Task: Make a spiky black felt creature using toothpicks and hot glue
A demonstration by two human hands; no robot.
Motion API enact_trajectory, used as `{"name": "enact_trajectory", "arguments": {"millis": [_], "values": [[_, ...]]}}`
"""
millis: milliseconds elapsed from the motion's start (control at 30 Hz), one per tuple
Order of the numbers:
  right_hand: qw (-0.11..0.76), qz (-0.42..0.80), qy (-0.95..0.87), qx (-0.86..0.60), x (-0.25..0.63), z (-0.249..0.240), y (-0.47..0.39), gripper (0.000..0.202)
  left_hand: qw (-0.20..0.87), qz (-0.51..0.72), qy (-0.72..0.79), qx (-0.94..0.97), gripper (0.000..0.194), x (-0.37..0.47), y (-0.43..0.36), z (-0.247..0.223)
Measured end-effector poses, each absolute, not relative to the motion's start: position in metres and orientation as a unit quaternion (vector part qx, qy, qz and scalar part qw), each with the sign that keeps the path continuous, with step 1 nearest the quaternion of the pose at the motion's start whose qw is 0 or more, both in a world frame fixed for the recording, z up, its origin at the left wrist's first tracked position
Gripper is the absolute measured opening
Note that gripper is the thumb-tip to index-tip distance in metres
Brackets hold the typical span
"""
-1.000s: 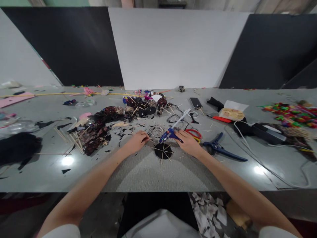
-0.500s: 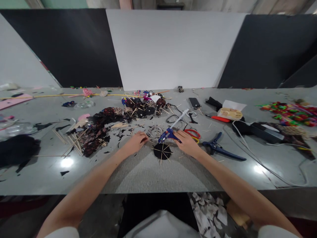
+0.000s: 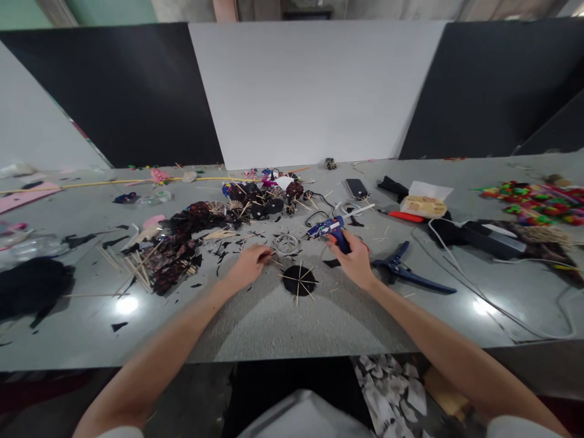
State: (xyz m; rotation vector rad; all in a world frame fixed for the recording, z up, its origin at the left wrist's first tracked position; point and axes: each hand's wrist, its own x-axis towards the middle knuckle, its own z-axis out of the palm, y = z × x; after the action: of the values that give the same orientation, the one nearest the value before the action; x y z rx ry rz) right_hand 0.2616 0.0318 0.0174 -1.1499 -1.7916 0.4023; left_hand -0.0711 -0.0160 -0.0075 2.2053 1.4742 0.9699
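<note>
My right hand [image 3: 354, 260] grips a blue hot glue gun [image 3: 329, 228] by its handle, a white glue stick [image 3: 360, 210] poking out of its back end. Its nozzle points left, over the far side of the work area. Below it on the table lies a black disc [image 3: 292, 285] with thin wooden sticks laid across it like spokes. To the left of the disc, my left hand [image 3: 252, 263] pinches a short wooden stick [image 3: 276, 261] between thumb and fingers. A coil of silvery wire [image 3: 286, 244] rests just beyond the two hands.
Dark stick-spiked pieces [image 3: 255, 204] and a heap of dark scraps [image 3: 176, 255] spread to the left and back. Blue cutters [image 3: 401, 271], a red-handled knife [image 3: 405, 216], a tissue pack [image 3: 424, 207] and a phone [image 3: 356, 188] lie right. A white cable [image 3: 474, 292] loops near the edge.
My right hand has lifted the glue gun away from the disc, up and to the right, turning it nearly level. The left hand stays almost in place, still pinching the stick.
</note>
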Motion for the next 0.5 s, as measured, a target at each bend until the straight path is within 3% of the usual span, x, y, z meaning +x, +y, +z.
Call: {"name": "enact_trajectory", "arguments": {"millis": [233,367,500], "values": [[0.478,0.193,-0.715,-0.472,0.26,0.02,0.029,0.038,0.358,0.456,0.483,0.657,0.046,-0.053,-0.026,-0.001],[0.463,0.195,-0.723,-0.475,0.259,0.019,0.028,0.035,0.437,0.482,0.479,0.589,0.036,-0.042,-0.031,0.003],[0.458,0.197,-0.726,-0.474,0.259,0.019,0.028,0.037,0.449,0.48,0.489,0.573,0.034,-0.038,-0.033,0.003]]}}
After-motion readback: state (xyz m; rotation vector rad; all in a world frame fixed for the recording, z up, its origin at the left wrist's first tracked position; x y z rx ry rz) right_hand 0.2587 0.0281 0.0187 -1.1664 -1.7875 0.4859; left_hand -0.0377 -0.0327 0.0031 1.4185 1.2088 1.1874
